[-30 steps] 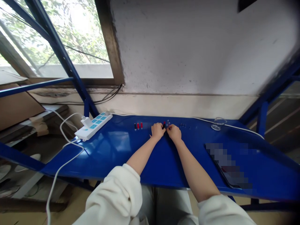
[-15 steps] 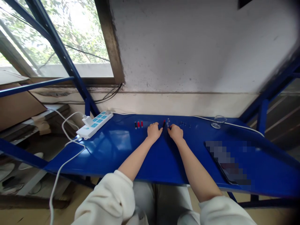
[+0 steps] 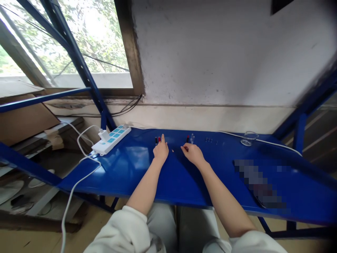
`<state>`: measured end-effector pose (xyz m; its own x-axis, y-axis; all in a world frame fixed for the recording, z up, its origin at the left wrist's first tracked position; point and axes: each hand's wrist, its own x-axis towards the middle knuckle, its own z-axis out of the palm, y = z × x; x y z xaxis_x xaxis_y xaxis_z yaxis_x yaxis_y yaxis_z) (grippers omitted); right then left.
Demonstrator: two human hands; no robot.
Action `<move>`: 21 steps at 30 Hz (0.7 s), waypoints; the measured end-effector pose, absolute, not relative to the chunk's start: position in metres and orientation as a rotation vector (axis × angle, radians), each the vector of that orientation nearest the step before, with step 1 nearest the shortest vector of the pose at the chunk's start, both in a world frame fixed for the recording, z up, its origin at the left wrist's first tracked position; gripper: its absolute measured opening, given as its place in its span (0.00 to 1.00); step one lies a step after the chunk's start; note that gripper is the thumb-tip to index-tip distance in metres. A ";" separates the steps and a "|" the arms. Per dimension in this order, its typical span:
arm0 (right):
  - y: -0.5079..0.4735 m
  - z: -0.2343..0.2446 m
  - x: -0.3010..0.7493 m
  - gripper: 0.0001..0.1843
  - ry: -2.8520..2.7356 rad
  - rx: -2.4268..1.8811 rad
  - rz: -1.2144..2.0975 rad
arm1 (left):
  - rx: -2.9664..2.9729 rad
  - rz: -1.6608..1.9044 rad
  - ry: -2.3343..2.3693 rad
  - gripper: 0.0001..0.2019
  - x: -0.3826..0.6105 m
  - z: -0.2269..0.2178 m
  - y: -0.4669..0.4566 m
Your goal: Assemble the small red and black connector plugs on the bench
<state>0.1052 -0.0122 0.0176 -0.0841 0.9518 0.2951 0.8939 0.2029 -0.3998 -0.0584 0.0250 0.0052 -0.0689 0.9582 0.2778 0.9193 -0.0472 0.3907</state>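
My left hand [image 3: 160, 151] rests on the blue shelf [image 3: 131, 172], its fingers stretched toward a small row of red and black upright pieces [image 3: 157, 140]; a fingertip reaches them. My right hand [image 3: 192, 153] lies a little to the right, fingers loosely curled, just below a second cluster of a red piece and clear pieces [image 3: 190, 138]. Between the two hands lies a tiny pale bit [image 3: 172, 150]. Nothing shows in either hand.
A white power strip [image 3: 113, 139] with a plugged white cable [image 3: 79, 175] sits at the shelf's back left. A row of tiny dark pieces [image 3: 209, 140] and a clear glass dish [image 3: 248, 138] stand to the right. A blurred flat object [image 3: 259, 184] lies on the right.
Both hands have left the central cluster where they were pinched together. The left hand moved left to the red and black row and stretched out; the right hand drew back slightly.
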 end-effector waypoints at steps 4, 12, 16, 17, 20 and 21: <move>-0.009 0.013 0.105 0.15 -1.938 -1.604 0.164 | 2.021 1.082 1.858 0.14 -0.058 0.002 0.030; -0.001 0.001 0.102 0.24 -1.608 -1.480 0.459 | 1.625 1.327 0.930 0.09 -0.029 0.000 0.017; -0.001 0.001 0.101 0.26 -1.509 -1.347 0.555 | 1.580 1.295 0.842 0.10 -0.025 0.002 0.012; -0.001 0.001 0.101 0.26 -1.492 -1.322 0.573 | 1.567 1.291 0.842 0.11 -0.025 0.002 0.012; 0.000 0.001 0.100 0.25 -1.470 -1.275 0.611 | 1.537 1.288 0.884 0.13 -0.027 0.003 0.012; 0.000 0.001 0.100 0.25 -1.469 -1.267 0.617 | 1.531 1.288 0.907 0.14 -0.027 0.004 0.012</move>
<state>0.0998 0.0003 0.0010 0.1125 0.9213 0.3722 0.3795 0.3063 -0.8730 -0.0275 0.0118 0.0037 0.1840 0.9316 0.3133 -0.0188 -0.3154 0.9488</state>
